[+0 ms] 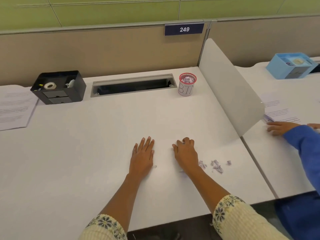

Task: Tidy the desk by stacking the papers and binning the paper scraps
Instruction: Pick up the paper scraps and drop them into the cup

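My left hand [142, 153] lies flat on the white desk [78, 149], fingers extended and holding nothing. My right hand [186, 151] rests beside it with its fingers curled under; what lies beneath them is hidden. Crumpled paper scraps [216, 166] sit just right of my right wrist, and a tiny scrap [155, 166] lies between my hands. A white cup marked BIN [187, 89] with a red rim stands at the back right, filled with scraps. Printed papers [13, 108] lie at the far left edge.
A black organiser [58, 87] with a tape roll stands back left, beside an open cable slot [133, 84]. A white divider [230, 87] bounds the desk on the right. Beyond it, another person's hand [280, 128] rests by papers [280, 110], with a blue box [292, 67] behind.
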